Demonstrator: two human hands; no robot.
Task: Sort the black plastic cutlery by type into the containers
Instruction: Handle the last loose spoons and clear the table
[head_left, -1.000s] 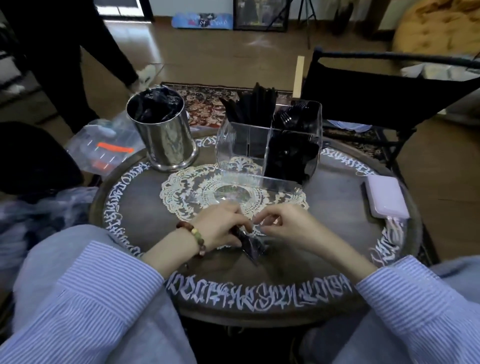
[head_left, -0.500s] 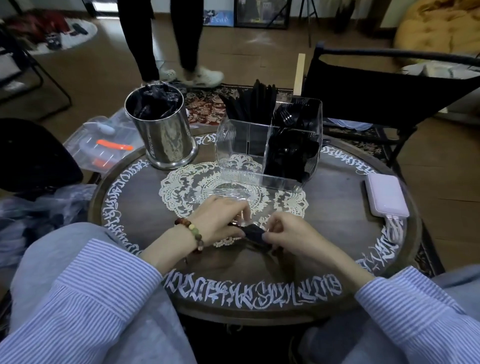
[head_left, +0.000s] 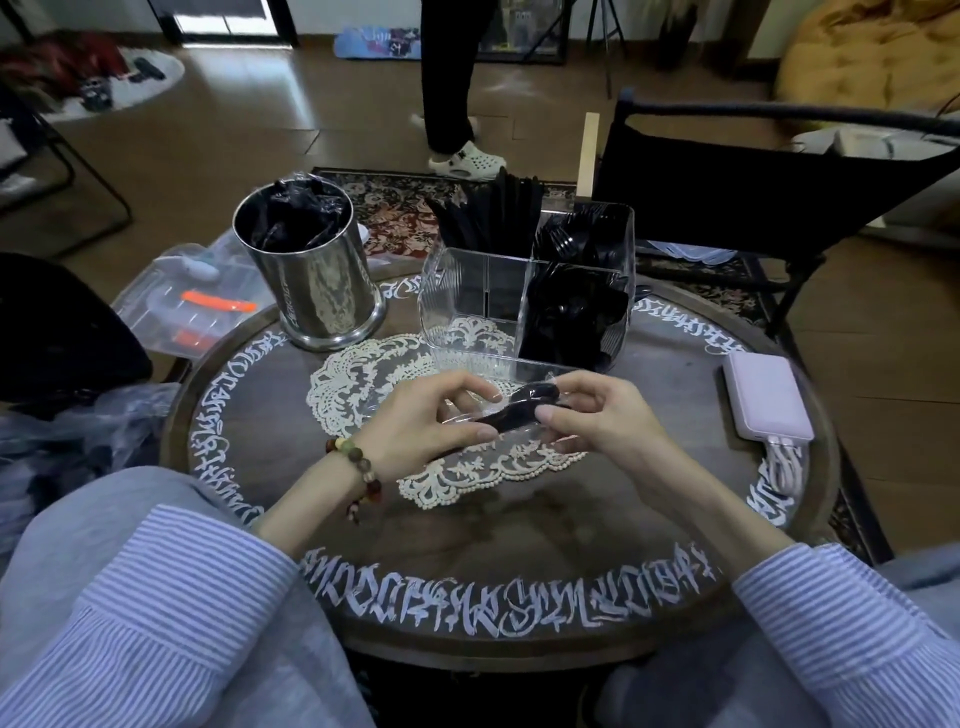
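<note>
Now I see a black spoon (head_left: 511, 413) in clear wrap, held over the doily (head_left: 363, 379); my left hand (head_left: 426, 426) and right hand (head_left: 597, 415) each pinch it. Beyond stand the clear organiser (head_left: 467, 306) and steel cup (head_left: 317, 291) on the bench (head_left: 649, 493).

Around our round surface (head_left: 519, 525)

We see a lace doily (head_left: 363, 384) at its middle, a lilac power bank (head_left: 766, 397) at the right edge, a black folding chair (head_left: 753, 182) beyond, and someone's leg and white clog (head_left: 465, 158) on the floor.
</note>
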